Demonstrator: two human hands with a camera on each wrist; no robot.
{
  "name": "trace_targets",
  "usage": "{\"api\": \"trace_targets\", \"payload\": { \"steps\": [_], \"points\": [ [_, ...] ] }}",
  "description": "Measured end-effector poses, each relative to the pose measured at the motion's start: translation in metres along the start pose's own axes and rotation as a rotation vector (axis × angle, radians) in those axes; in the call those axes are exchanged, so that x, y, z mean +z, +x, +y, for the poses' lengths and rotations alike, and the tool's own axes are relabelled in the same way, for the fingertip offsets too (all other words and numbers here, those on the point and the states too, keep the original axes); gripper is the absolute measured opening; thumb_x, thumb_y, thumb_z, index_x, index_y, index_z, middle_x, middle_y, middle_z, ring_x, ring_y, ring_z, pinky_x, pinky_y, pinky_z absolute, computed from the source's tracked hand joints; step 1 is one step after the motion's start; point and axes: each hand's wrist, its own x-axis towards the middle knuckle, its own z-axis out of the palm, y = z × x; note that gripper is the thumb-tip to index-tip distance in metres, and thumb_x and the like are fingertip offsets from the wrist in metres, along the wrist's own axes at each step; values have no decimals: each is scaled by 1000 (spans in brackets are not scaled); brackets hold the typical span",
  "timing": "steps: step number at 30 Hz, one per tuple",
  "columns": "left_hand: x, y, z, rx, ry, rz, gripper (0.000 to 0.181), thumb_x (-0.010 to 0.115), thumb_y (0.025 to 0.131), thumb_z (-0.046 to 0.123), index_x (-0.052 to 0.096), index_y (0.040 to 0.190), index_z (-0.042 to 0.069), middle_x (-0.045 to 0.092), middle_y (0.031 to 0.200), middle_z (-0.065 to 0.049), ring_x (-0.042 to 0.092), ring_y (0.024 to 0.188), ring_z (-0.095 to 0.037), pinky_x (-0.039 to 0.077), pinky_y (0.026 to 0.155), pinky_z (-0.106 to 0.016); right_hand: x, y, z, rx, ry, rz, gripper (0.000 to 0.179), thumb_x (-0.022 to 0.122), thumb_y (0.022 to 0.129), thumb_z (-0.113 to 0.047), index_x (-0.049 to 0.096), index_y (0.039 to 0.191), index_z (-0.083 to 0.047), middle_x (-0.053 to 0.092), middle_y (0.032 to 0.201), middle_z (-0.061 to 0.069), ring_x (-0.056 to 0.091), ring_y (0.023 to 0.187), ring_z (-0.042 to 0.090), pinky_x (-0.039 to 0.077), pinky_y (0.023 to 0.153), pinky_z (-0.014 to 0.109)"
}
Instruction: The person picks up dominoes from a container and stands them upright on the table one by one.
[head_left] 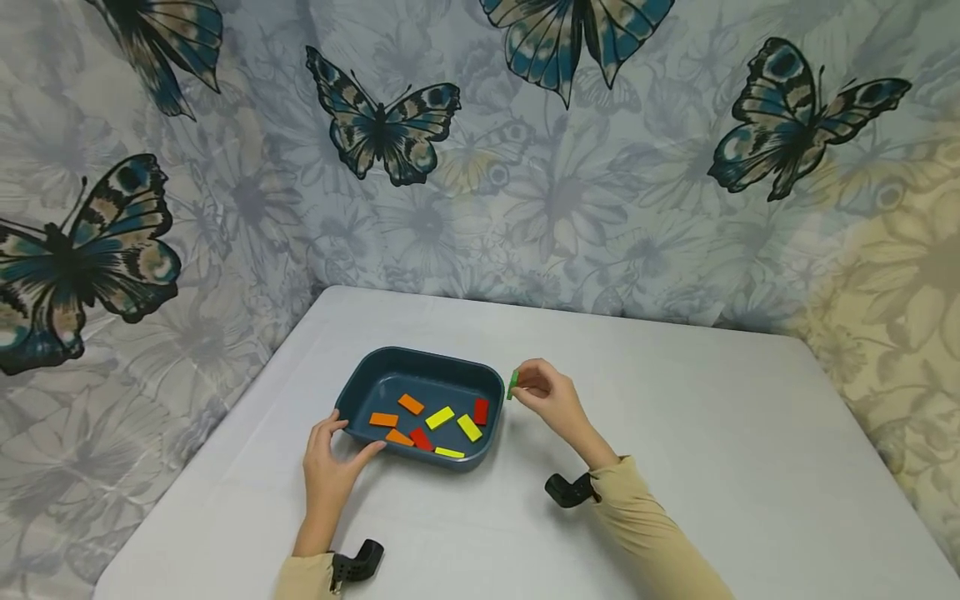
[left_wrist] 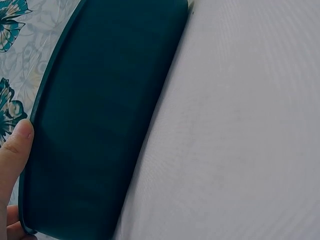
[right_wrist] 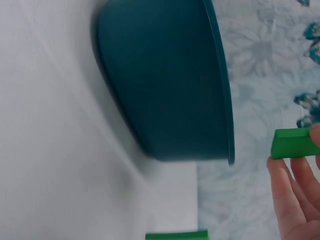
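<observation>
A dark teal rectangular dish (head_left: 420, 357) stands on the table. In it lie three orange blocks (head_left: 384, 419), three yellow blocks (head_left: 439, 417) and two red blocks (head_left: 481, 411). My left hand (head_left: 330, 462) holds the dish at its near left corner, thumb on the near rim and fingertips at the left rim. Just outside the right rim, my right hand (head_left: 547, 396) pinches a green block (right_wrist: 291, 143) between thumb and fingertips. At the bottom edge of the right wrist view, another green block (right_wrist: 176, 235) shows in part.
The white table (head_left: 675, 433) reaches back to a wall covering (head_left: 562, 208) with butterflies and flowers. Each wrist wears a black camera mount (head_left: 567, 491). The dish's raised walls stand between the right hand and the blocks inside.
</observation>
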Motion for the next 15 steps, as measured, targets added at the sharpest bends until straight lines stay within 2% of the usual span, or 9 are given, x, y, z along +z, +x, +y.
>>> {"api": "trace_targets", "payload": {
  "steps": [5, 8, 12, 15],
  "points": [
    [1, -1, -2, -7, 2, -15, 60, 87, 52, 12, 55, 100, -6, 49, 117, -21, 45, 110, -35, 37, 88, -52, -14, -5, 9, 27, 4, 86, 22, 60, 78, 14, 48, 97, 14, 55, 91, 26, 57, 85, 39, 51, 72, 29],
    [1, -2, -3, -9, 7, -18, 60, 87, 53, 13, 55, 100, -5, 49, 118, -21, 45, 110, -35, 37, 88, -51, -22, -7, 26, 61, 16, 124, 23, 61, 78, 12, 49, 98, 13, 55, 92, 25, 57, 86, 38, 50, 73, 25],
    [0, -1, -3, -14, 17, -17, 60, 87, 54, 14, 55, 101, -5, 48, 119, -20, 44, 110, -34, 37, 89, -50, -29, -8, 50, 83, 18, 147, 24, 63, 79, 7, 50, 99, 9, 56, 94, 22, 58, 88, 31, 49, 74, 22],
    [-1, 0, -3, -16, 21, -14, 59, 86, 54, 14, 55, 100, -4, 48, 119, -20, 44, 111, -35, 37, 89, -51, -32, -9, 60, 97, -28, 141, 23, 63, 79, 5, 51, 98, 7, 57, 94, 19, 59, 85, 22, 50, 72, 21]
  ]
}}
